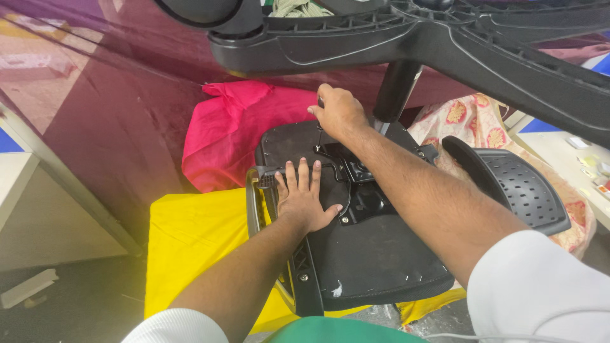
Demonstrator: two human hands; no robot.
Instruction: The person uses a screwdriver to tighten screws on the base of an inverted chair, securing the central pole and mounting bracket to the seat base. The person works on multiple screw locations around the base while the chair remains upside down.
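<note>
An office chair lies upside down, its black seat underside (368, 254) facing up on a yellow cloth (197, 235). My left hand (304, 195) rests flat on the seat bottom with fingers spread, beside the left armrest (257, 190). My right hand (340, 111) is closed around a thin tool handle standing upright over a screw at the black metal mechanism plate (356, 184). The gas cylinder (395, 92) rises behind that hand to the star base (445, 44) overhead. The right armrest (518, 184) sticks out on the right.
A pink cloth (235, 133) lies behind the seat, and a floral cloth (470, 117) lies to the right. A maroon sheet (114, 108) covers the floor at left. A white surface with small items (572, 152) is at far right. A caster (203, 9) hangs at top.
</note>
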